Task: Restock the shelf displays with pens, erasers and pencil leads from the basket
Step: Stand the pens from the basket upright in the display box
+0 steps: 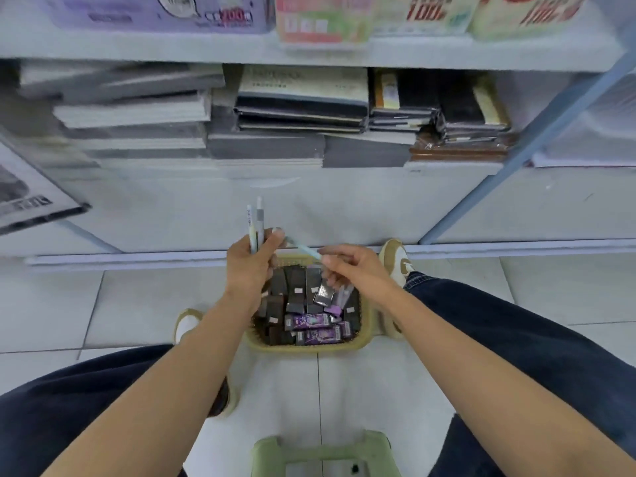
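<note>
My left grip clasps two pens upright, presumably to build a bundle. My right grip pinches a third pen, angled toward it (basket below, on the floor).

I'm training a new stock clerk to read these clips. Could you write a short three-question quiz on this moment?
1. How many pens stick up from the left hand? A one, B two, C four.
2. True or false: the right hand pinches a pale blue pen.
3. Fill in: the packs at the near side of the basket are ____ in colour.
Key: 1 B; 2 true; 3 purple.
</note>
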`<state>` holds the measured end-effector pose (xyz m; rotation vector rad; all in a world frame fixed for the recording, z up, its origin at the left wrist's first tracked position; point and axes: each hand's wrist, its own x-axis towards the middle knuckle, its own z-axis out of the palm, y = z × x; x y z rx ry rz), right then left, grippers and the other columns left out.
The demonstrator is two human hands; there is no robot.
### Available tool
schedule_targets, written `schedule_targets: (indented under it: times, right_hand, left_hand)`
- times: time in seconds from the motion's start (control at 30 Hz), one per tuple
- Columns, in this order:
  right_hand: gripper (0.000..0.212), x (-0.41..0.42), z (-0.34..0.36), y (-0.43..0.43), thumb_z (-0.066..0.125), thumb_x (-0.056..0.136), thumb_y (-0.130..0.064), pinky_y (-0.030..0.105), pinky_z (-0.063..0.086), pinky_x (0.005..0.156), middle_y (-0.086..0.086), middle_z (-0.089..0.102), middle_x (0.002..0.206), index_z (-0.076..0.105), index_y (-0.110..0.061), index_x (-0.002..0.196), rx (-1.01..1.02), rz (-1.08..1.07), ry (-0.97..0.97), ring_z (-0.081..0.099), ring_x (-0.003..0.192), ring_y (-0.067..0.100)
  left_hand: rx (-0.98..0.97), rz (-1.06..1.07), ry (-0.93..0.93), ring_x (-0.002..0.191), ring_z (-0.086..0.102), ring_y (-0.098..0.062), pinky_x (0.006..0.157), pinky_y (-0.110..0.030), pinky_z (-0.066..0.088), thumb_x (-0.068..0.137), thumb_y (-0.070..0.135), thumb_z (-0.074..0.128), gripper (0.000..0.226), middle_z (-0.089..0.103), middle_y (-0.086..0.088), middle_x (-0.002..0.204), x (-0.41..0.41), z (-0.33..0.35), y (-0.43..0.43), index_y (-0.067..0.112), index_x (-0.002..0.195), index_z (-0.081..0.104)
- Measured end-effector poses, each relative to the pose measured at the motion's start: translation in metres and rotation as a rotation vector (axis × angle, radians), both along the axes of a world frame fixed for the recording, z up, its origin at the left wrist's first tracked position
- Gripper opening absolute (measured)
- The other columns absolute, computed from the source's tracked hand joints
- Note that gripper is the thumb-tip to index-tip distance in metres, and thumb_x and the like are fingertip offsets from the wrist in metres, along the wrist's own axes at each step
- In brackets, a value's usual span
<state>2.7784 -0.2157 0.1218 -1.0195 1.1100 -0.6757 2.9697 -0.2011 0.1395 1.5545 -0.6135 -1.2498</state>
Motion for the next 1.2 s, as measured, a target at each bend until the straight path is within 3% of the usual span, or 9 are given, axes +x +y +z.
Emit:
schedule_targets:
  times: [0.13,0.3,0.47,0.6,0.7,0.77,0.93,1.07,1.2]
  right_hand:
    - [0.011,0.014,0.055,0.004,0.058,0.095,-0.012,0.025,0.055,0.061,0.007,0.071,0.072,0.066,-0.007,0.100,-0.113,0.014,-0.066,0.065,0.060,0.016]
    - [0.011,0.022,0.121,0.003,0.059,0.094,-0.014,0.028,0.055,0.069,0.010,0.073,0.083,0.067,-0.009,0.099,-0.308,0.035,-0.061,0.069,0.072,0.019]
    - [0.019,0.020,0.191,-0.014,0.062,0.093,-0.021,0.024,0.053,0.074,0.002,0.070,0.096,0.068,-0.014,0.109,-0.523,-0.106,-0.045,0.065,0.088,0.010]
    - [0.017,0.028,0.244,-0.029,0.066,0.090,-0.017,0.022,0.052,0.082,-0.007,0.071,0.097,0.070,-0.019,0.107,-0.676,-0.111,-0.068,0.064,0.090,0.005]
    - [0.014,0.031,0.270,-0.039,0.065,0.090,-0.013,0.017,0.050,0.077,-0.010,0.068,0.087,0.070,-0.021,0.101,-0.773,-0.075,0.006,0.060,0.081,0.001]
    - [0.012,0.029,0.285,-0.046,0.063,0.091,-0.014,0.018,0.051,0.074,-0.001,0.068,0.090,0.068,-0.020,0.100,-0.829,-0.072,0.059,0.061,0.081,0.005]
    - [0.008,0.009,0.335,-0.076,0.059,0.094,-0.011,0.018,0.053,0.066,0.009,0.071,0.093,0.065,-0.013,0.100,-0.938,-0.282,-0.006,0.068,0.080,0.011]
    - [0.004,-0.008,0.362,-0.108,0.061,0.093,-0.014,0.022,0.055,0.067,0.009,0.072,0.091,0.062,-0.014,0.097,-0.990,-0.468,0.026,0.070,0.079,0.011]
    - [0.008,-0.008,0.358,-0.133,0.063,0.092,-0.016,0.029,0.058,0.069,0.009,0.071,0.089,0.064,-0.012,0.098,-1.002,-0.456,0.202,0.069,0.079,0.015]
  left_hand:
    - [-0.129,-0.012,0.069,0.049,0.040,-0.010,0.037,-0.016,0.029,0.086,0.013,0.071,0.004,0.054,-0.007,0.069,-0.011,0.059,0.003,0.013,0.090,0.069]
    - [-0.273,-0.034,0.086,0.044,0.044,-0.007,0.038,-0.017,0.032,0.085,0.016,0.073,0.015,0.074,-0.009,0.088,-0.018,0.125,0.006,0.007,0.096,0.068]
    - [-0.371,-0.070,-0.012,0.039,0.038,-0.007,0.039,-0.018,0.034,0.083,0.015,0.075,0.008,0.054,0.007,0.052,-0.014,0.185,-0.001,0.012,0.085,0.068]
    - [-0.436,-0.162,-0.108,0.038,0.034,-0.006,0.038,-0.017,0.032,0.082,0.009,0.075,0.008,0.047,0.008,0.044,-0.019,0.222,-0.006,0.011,0.080,0.068]
    - [-0.469,-0.197,-0.163,0.040,0.040,-0.005,0.040,-0.017,0.036,0.081,0.011,0.076,0.004,0.056,0.007,0.050,-0.022,0.243,-0.010,0.012,0.081,0.072]
    - [-0.485,-0.193,-0.147,0.043,0.044,-0.008,0.041,-0.017,0.038,0.084,0.016,0.074,0.007,0.057,0.006,0.053,-0.021,0.256,-0.014,0.011,0.089,0.074]
    - [-0.424,-0.134,-0.054,0.045,0.044,-0.005,0.038,-0.016,0.030,0.098,0.022,0.053,0.020,0.065,0.001,0.079,-0.013,0.286,-0.036,0.017,0.097,0.072]
    - [-0.451,-0.183,-0.044,0.045,0.046,-0.008,0.038,-0.018,0.033,0.103,0.019,0.042,0.026,0.065,-0.002,0.067,-0.007,0.298,-0.049,0.011,0.104,0.066]
    - [-0.500,-0.291,-0.137,0.059,0.059,-0.016,0.049,-0.022,0.044,0.104,0.025,0.039,0.026,0.070,-0.006,0.074,-0.002,0.299,-0.057,0.015,0.110,0.063]
